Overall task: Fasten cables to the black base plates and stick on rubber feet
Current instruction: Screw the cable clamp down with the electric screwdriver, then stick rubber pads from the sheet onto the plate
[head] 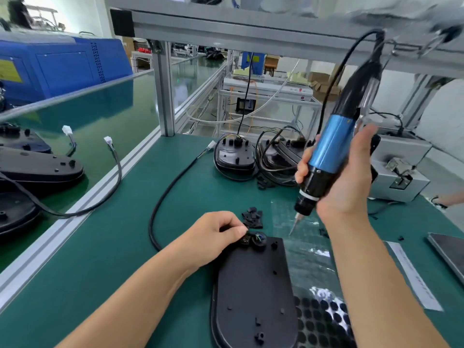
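A black base plate (253, 292) lies on the green mat in front of me. Its black cable (165, 194) loops away to the left and ends in a white plug. My left hand (216, 234) pinches a small black clamp piece (244, 239) at the plate's far left corner, where the cable enters. My right hand (344, 177) grips a blue and black electric screwdriver (326, 156), held tilted above the mat, with its bit tip hovering right of the plate's far edge. A sheet of round black rubber feet (319, 320) lies beside the plate on the right.
Two base plates with cables (236, 156) stand at the back of the mat. A small pile of black clips (252, 217) lies near my left hand. A grey box (399, 177) sits at the right. More plates (37, 167) rest on the conveyor at the left.
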The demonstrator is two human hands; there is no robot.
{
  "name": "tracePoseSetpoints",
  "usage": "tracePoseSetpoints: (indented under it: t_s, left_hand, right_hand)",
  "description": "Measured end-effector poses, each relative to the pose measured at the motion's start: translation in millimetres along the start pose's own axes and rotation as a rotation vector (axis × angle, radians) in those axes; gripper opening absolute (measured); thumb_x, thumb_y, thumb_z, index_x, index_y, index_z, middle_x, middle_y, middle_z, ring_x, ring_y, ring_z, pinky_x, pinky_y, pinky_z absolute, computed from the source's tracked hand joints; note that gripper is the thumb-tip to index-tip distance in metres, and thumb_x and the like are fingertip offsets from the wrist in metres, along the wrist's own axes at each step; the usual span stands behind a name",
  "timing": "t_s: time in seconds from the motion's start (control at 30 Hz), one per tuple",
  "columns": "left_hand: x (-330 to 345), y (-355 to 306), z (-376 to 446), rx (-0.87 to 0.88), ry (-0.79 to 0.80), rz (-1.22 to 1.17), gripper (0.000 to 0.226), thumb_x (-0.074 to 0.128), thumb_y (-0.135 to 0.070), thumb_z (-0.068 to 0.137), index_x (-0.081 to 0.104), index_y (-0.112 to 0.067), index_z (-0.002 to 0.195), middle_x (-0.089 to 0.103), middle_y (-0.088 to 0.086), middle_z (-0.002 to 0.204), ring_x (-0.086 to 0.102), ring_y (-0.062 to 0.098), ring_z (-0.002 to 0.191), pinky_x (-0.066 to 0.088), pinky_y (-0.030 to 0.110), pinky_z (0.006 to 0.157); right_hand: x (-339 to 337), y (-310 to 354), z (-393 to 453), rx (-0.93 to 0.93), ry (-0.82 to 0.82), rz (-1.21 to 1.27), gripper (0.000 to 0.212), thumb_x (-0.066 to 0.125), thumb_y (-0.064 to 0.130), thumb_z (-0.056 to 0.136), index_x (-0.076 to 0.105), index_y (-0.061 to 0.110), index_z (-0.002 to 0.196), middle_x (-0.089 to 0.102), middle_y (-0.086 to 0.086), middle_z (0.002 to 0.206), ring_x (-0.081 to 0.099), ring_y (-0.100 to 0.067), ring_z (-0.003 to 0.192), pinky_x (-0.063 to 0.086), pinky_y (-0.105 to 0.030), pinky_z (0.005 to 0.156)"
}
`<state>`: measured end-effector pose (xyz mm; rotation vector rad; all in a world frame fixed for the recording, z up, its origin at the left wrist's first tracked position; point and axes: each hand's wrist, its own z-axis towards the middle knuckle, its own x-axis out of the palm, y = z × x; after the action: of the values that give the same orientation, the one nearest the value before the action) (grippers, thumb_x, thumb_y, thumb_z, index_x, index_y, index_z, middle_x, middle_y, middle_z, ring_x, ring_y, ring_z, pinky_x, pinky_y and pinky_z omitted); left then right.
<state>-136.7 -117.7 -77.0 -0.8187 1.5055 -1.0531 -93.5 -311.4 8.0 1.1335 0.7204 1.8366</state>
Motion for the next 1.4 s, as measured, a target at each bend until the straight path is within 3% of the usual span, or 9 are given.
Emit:
tracePoseSetpoints:
  t_s: [0.27, 0.4, 0.53, 0.7, 0.9, 1.07, 1.17, 1.27, 1.4]
  left_hand:
    - [-25.2, -3.5, 0.7, 0.023, 0.006, 0.139, 0.013, 0.061, -0.015, 0.093, 0.068, -0.018, 0.082, 0.069, -0.002, 0.085, 0.057, 0.004, 0.076, 0.044, 0.017, 0.075]
    - [-25.1, -17.3, 7.5, -0.021, 0.100, 0.204, 0.009, 0.065, -0.016, 0.090, 0.070, -0.018, 0.084, 0.072, -0.006, 0.084, 0.061, -0.001, 0.074, 0.042, 0.011, 0.073]
    - [-4.2, -45.5, 23.5, 0.059, 0.018, 0.318, 0.009, 0.068, -0.024, 0.088, 0.074, -0.021, 0.094, 0.073, -0.009, 0.089, 0.066, 0.002, 0.084, 0.047, 0.014, 0.079]
    - [34.8, -66.8, 46.1, 0.136, 0.039, 0.621, 0.012, 0.062, -0.022, 0.090, 0.074, -0.024, 0.093, 0.064, -0.018, 0.076, 0.060, 0.002, 0.076, 0.045, 0.020, 0.072]
    - [16.5, -46.0, 72.8, -0.068, -0.112, 0.758, 0.023, 0.073, -0.023, 0.083, 0.071, -0.022, 0.105, 0.066, -0.002, 0.094, 0.062, 0.018, 0.096, 0.042, 0.021, 0.080]
    - [20.6, -43.6, 78.3, -0.072, -0.092, 0.769, 0.029, 0.071, -0.022, 0.085, 0.068, -0.022, 0.114, 0.068, 0.001, 0.105, 0.061, 0.017, 0.099, 0.043, 0.022, 0.086]
    - [35.0, -62.3, 52.5, 0.118, -0.133, 0.775, 0.019, 0.067, -0.030, 0.086, 0.072, -0.025, 0.104, 0.070, -0.006, 0.103, 0.062, 0.015, 0.100, 0.045, 0.024, 0.087]
    - [70.4, -78.4, 2.8, 0.455, 0.155, 0.910, 0.058, 0.047, -0.075, 0.075, 0.068, -0.032, 0.108, 0.065, -0.013, 0.102, 0.054, 0.011, 0.099, 0.043, 0.031, 0.088]
    - [103.0, -74.2, -27.9, 0.427, 0.453, 1.295, 0.096, 0.044, -0.089, 0.063, 0.051, -0.017, 0.127, 0.052, -0.002, 0.116, 0.045, 0.020, 0.107, 0.033, 0.039, 0.097]
  right_hand:
    - [-117.7, 33.6, -2.7, 0.097, -0.555, -0.458, 0.059, 0.049, 0.075, 0.079, 0.055, 0.021, 0.103, 0.057, -0.004, 0.065, 0.053, -0.013, 0.045, 0.046, -0.025, 0.043]
    - [-154.2, 30.3, -7.8, 0.135, -0.668, -0.503, 0.071, 0.047, 0.074, 0.077, 0.050, 0.013, 0.113, 0.056, -0.004, 0.069, 0.054, -0.011, 0.045, 0.047, -0.025, 0.042]
    - [-173.7, 18.4, -10.1, 0.156, -0.722, -0.536, 0.051, 0.049, 0.056, 0.092, 0.050, 0.007, 0.103, 0.059, -0.008, 0.074, 0.058, -0.010, 0.046, 0.050, -0.024, 0.044]
    - [-180.4, 12.7, -17.5, 0.179, -0.828, -0.848, 0.024, 0.055, 0.033, 0.093, 0.053, 0.009, 0.092, 0.058, -0.008, 0.080, 0.051, -0.025, 0.069, 0.039, -0.034, 0.061]
    - [-161.2, 19.8, -27.8, 0.037, -0.915, -1.478, 0.050, 0.058, 0.031, 0.089, 0.048, 0.004, 0.131, 0.050, -0.019, 0.134, 0.042, -0.040, 0.125, 0.036, -0.054, 0.097]
    - [-129.7, 16.3, -35.2, -0.184, -0.746, -1.569, 0.039, 0.057, 0.015, 0.090, 0.056, 0.010, 0.129, 0.050, -0.011, 0.139, 0.042, -0.032, 0.130, 0.034, -0.050, 0.100]
    - [-116.5, 19.2, -42.0, -0.107, -0.210, -1.337, 0.020, 0.061, 0.013, 0.092, 0.071, 0.020, 0.107, 0.070, 0.010, 0.104, 0.061, -0.002, 0.097, 0.046, -0.019, 0.089]
    - [-106.0, 18.8, -56.7, 0.155, 0.285, -1.334, 0.017, 0.066, 0.015, 0.090, 0.075, 0.029, 0.094, 0.067, 0.025, 0.088, 0.060, 0.009, 0.086, 0.038, 0.000, 0.075]
    - [-105.6, 19.2, -83.8, 0.266, 0.488, -1.339, 0.018, 0.072, 0.021, 0.085, 0.072, 0.033, 0.098, 0.066, 0.022, 0.094, 0.056, 0.012, 0.091, 0.037, -0.004, 0.075]
